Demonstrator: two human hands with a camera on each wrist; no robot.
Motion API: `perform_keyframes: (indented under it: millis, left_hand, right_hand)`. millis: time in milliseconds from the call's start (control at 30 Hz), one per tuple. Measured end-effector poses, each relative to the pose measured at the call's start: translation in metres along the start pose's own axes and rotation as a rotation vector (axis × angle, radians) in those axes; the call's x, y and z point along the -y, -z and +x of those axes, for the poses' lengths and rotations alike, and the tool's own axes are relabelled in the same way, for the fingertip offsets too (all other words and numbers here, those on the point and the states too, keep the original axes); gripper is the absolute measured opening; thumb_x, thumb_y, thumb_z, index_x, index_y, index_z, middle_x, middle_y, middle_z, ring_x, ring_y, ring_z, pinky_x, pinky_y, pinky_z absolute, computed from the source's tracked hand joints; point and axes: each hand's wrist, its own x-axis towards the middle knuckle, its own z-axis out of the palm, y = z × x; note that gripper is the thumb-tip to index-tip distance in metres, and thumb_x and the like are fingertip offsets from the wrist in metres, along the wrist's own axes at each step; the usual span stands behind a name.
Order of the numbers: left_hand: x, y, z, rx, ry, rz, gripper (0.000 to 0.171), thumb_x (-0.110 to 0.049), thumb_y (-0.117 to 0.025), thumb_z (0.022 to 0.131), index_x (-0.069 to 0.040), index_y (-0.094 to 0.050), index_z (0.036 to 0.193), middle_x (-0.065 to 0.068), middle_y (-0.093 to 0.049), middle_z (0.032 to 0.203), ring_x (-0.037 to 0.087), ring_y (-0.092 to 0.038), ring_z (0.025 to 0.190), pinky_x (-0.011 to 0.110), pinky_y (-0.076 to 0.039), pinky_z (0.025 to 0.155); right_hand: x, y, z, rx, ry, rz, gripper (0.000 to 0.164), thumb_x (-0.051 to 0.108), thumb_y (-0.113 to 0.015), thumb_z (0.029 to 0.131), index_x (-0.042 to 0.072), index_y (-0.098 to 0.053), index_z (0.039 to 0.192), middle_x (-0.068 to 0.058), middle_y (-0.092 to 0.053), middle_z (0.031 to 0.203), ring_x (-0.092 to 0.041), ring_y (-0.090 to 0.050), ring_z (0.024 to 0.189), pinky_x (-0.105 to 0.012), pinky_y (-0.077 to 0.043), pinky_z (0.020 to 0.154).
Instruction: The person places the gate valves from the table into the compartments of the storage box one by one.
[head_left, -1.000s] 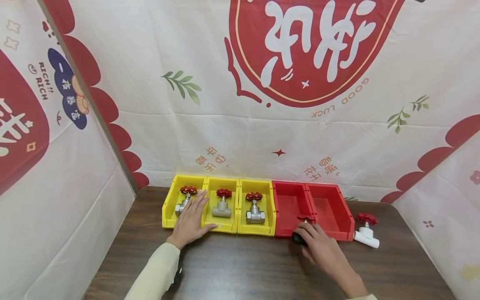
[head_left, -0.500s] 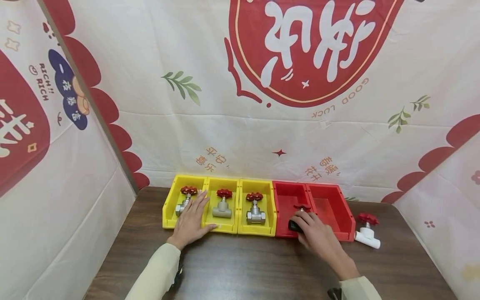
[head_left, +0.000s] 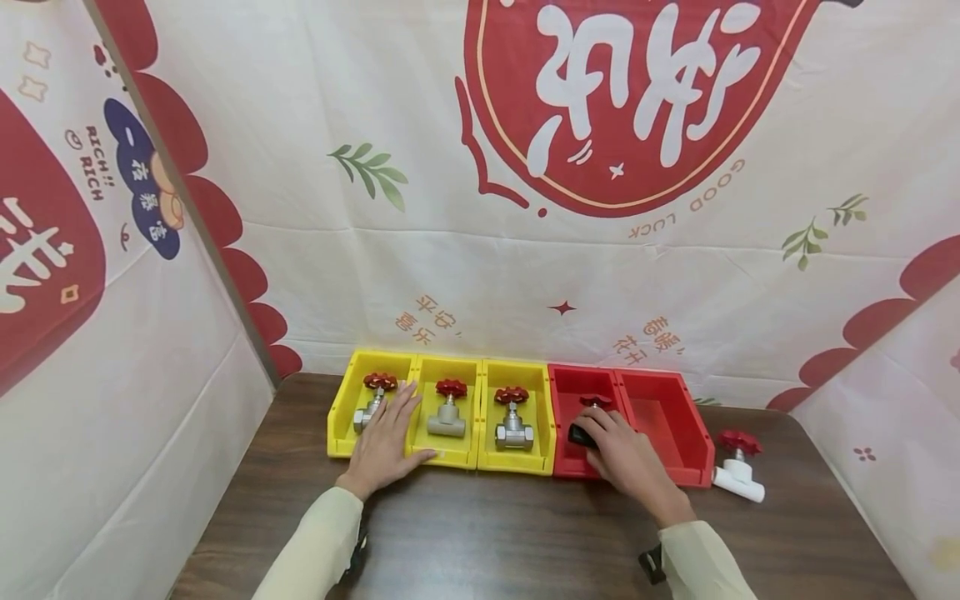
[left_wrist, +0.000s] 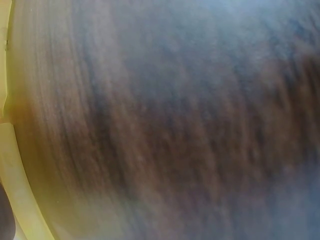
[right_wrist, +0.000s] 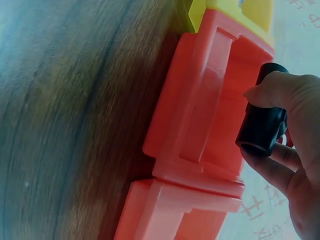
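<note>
My right hand [head_left: 622, 454] grips a black valve [right_wrist: 262, 120] by its pipe body, at the left red bin [right_wrist: 200, 95]. The valve's red handwheel [head_left: 596, 401] points toward the back wall in the head view. My left hand [head_left: 386, 442] lies with its fingers spread over the two leftmost yellow bins [head_left: 442, 457], thumb along the front rim. Under its fingertips the leftmost metal valve [head_left: 367, 414] is partly hidden. A grey valve [head_left: 447, 417] rests in the second yellow bin and a silver valve [head_left: 513, 429] in the third.
The right red bin [head_left: 660, 417] has nothing in it. Beside it, a white valve [head_left: 738, 477] with a red handwheel lies on the brown wooden table [head_left: 495, 542]. A printed cloth wall [head_left: 480, 275] stands close behind the bins.
My right hand has carried the black valve back and slightly left, from the front edge of the left red bin to farther over it. The left hand stays in place.
</note>
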Motion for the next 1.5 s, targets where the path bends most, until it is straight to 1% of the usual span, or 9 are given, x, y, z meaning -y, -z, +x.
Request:
perform_keyframes:
  millis: [133,300,467,700,767,933,1067,1233,1500]
  left_hand:
    - [0.000,0.001,-0.001,0.004,0.007,0.007,0.093,-0.067,-0.058,0.081,-0.005,-0.033,0.147,0.006,-0.019,0.158,0.026,-0.017,0.143,0.052,-0.023,0.110]
    - [-0.003,-0.001,-0.002,-0.020,-0.011,0.001,0.093,-0.067,-0.058,0.082,-0.004,-0.034,0.145,0.008,-0.022,0.156,0.027,-0.017,0.143,0.053,-0.024,0.110]
    - [-0.002,-0.001,-0.002,-0.022,-0.010,0.005,0.093,-0.067,-0.058,0.081,-0.007,-0.031,0.147,0.009,-0.022,0.156,0.026,-0.017,0.143,0.052,-0.024,0.110]
    - [-0.002,-0.003,0.000,-0.020,-0.020,-0.002,0.093,-0.067,-0.057,0.082,-0.009,-0.029,0.148,0.010,-0.022,0.156,0.028,-0.018,0.143,0.053,-0.024,0.110]
    - [-0.002,-0.004,0.000,-0.016,-0.020,0.007,0.093,-0.068,-0.056,0.082,-0.010,-0.028,0.149,0.009,-0.021,0.157,0.028,-0.017,0.143,0.053,-0.024,0.110]
    - [-0.001,-0.006,0.001,-0.021,-0.025,0.027,0.093,-0.069,-0.054,0.083,-0.011,-0.026,0.150,0.009,-0.021,0.156,0.028,-0.019,0.143,0.052,-0.025,0.109]
    - [-0.001,-0.005,-0.001,-0.030,-0.033,0.024,0.093,-0.068,-0.056,0.082,-0.010,-0.026,0.150,0.011,-0.023,0.155,0.028,-0.020,0.142,0.052,-0.025,0.109]
    - [-0.001,-0.003,-0.001,-0.024,-0.033,0.022,0.094,-0.068,-0.055,0.082,-0.010,-0.025,0.150,0.011,-0.023,0.155,0.028,-0.021,0.142,0.051,-0.024,0.110]
    - [0.000,-0.003,-0.001,-0.024,-0.031,0.028,0.094,-0.069,-0.053,0.083,-0.011,-0.025,0.150,0.010,-0.022,0.156,0.028,-0.020,0.142,0.051,-0.024,0.110]
  right_hand:
    - [-0.002,-0.007,0.008,0.016,-0.011,0.013,0.059,0.022,-0.083,0.073,0.017,-0.059,0.127,-0.005,-0.051,0.129,-0.027,-0.049,0.109,-0.048,-0.055,0.072]
    - [-0.010,-0.015,0.014,0.038,-0.004,-0.005,0.060,0.022,-0.084,0.071,0.017,-0.060,0.125,-0.005,-0.053,0.127,-0.027,-0.050,0.109,-0.049,-0.055,0.074]
    - [-0.015,-0.020,0.020,0.086,-0.008,0.007,0.062,0.021,-0.085,0.070,0.017,-0.059,0.126,-0.006,-0.054,0.128,-0.028,-0.050,0.112,-0.051,-0.052,0.082]
    - [-0.022,-0.028,0.028,0.161,-0.043,0.030,0.065,0.019,-0.085,0.070,0.016,-0.058,0.129,-0.007,-0.053,0.131,-0.032,-0.047,0.120,-0.054,-0.049,0.087]
    - [-0.022,-0.030,0.030,0.175,-0.036,0.033,0.064,0.018,-0.084,0.071,0.014,-0.059,0.129,-0.008,-0.053,0.131,-0.033,-0.047,0.121,-0.054,-0.048,0.088]
    - [-0.024,-0.035,0.036,0.179,0.016,0.017,0.059,0.015,-0.083,0.072,0.011,-0.061,0.127,-0.008,-0.056,0.128,-0.032,-0.051,0.118,-0.053,-0.049,0.088]
    - [-0.023,-0.038,0.036,0.195,0.025,0.034,0.055,0.016,-0.082,0.074,0.010,-0.063,0.125,-0.007,-0.057,0.126,-0.031,-0.051,0.118,-0.051,-0.049,0.089]
    - [-0.021,-0.040,0.036,0.232,-0.007,0.053,0.057,0.017,-0.082,0.074,0.011,-0.062,0.127,-0.006,-0.056,0.128,-0.031,-0.049,0.120,-0.051,-0.047,0.093]
    - [-0.020,-0.039,0.039,0.244,-0.032,0.063,0.057,0.016,-0.083,0.073,0.012,-0.063,0.127,-0.004,-0.056,0.128,-0.031,-0.049,0.121,-0.051,-0.046,0.093]
